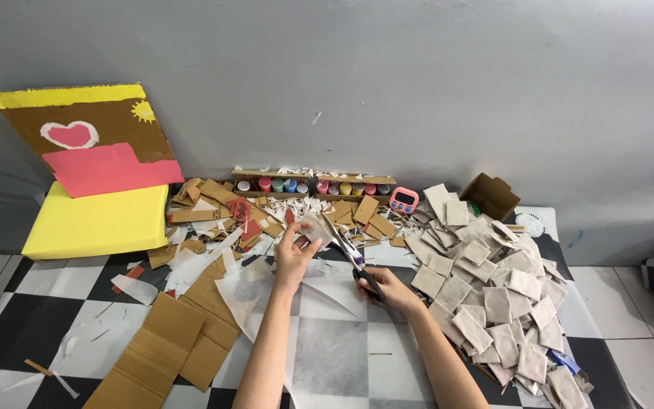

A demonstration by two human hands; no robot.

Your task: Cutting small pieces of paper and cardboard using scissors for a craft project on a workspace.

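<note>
The right hand (387,291) is gripping the handles of a pair of scissors (350,254), fingers closed through the loops, with the blades angling up and away toward the left hand. The left hand (293,254) is pinching a small sheet of thin translucent paper (313,227) between thumb and fingertips, holding it raised just above the table. The scissor blades are meeting the lower edge of that sheet; whether they are parted or closed cannot be told from this angle. Both forearms are reaching in from the near edge of the table.

Directly beneath the hands, larger pieces of the same thin paper (327,291) are lying flat on a checked black-and-white tablecloth (32,326). To the person's right, a heap of pale square pieces (493,295) is spreading across the table, close beside the right wrist. To the left, flat strips of brown cardboard (164,348) are lying near the front edge, and a litter of cardboard scraps (221,208) and white offcuts is lying behind the hands.

Further back, a row of small paint pots (312,186) is standing in a cardboard tray against the grey wall, with a pink timer (403,199) beside it and a small open cardboard box (491,195) further right. At far left, a painted cardboard panel with a heart (85,132) is leaning on the wall above a yellow sheet (96,223).
</note>
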